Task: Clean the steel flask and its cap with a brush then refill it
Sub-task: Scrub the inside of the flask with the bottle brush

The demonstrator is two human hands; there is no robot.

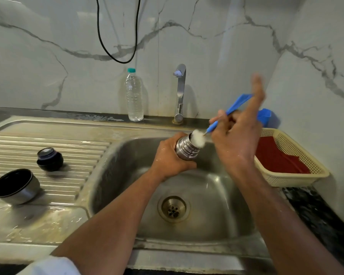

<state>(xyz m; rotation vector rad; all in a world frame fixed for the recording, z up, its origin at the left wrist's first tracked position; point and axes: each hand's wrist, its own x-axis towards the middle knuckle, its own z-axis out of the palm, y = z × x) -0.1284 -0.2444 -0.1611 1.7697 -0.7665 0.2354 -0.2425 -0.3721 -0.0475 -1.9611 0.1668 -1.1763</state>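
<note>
Soft, even daylight filled the scene, bright without harshness. Pale glare lay across the white marble-veined wall tiles (pixel 216 46), strongest in a broad streak right of the chrome tap (pixel 180 92), which cast a faint grey shadow on the wall to its right. The stainless steel sink basin (pixel 207 195) showed dull, smeared reflections rather than sharp highlights. Motion blur softened the right hand (pixel 238 135), especially its raised fingers, and the blue-handled white-bristled bottle brush (pixel 216 124). The wide lens bowed the front edge of the steel worktop (pixel 38 225), and detail turned mushy towards the corners.
</note>
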